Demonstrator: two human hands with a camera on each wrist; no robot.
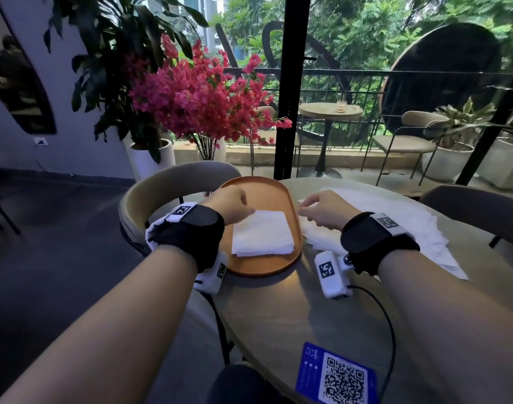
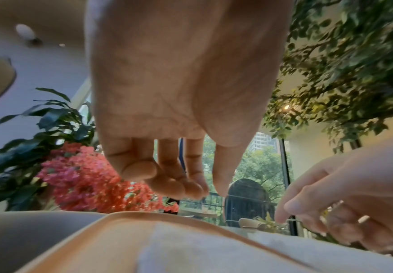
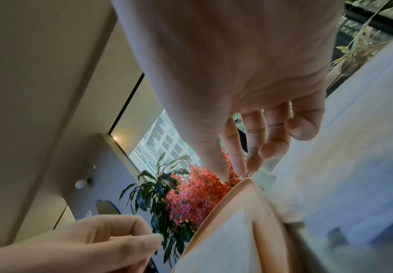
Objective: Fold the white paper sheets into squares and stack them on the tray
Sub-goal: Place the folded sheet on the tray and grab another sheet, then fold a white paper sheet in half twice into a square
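White paper is lying just under your left fingers [image 2: 174, 186], which are hanging loosely curled and close together above the tray, pinching nothing that the wrist view shows. Your left hand [image 1: 230, 206] is hovering at the far left corner of the folded stack [image 1: 262, 234]; whether the tips are touching the paper cannot be told. Your right fingers [image 3: 252, 155] are lying close together, bent downward toward the loose sheets, with the thumb beside them; whether they are pinching an edge cannot be told. Your right hand [image 1: 325, 210] is sitting just beside the tray's right rim, over the unfolded white sheets [image 1: 424, 225] that are spreading across the right of the table. The folded stack is resting squarely in the near half of the orange oval tray [image 1: 274, 192], which is sitting at the left edge of the round table [image 1: 272, 316]. A blue card [image 1: 337, 374] with a QR code is lying near you on the table.
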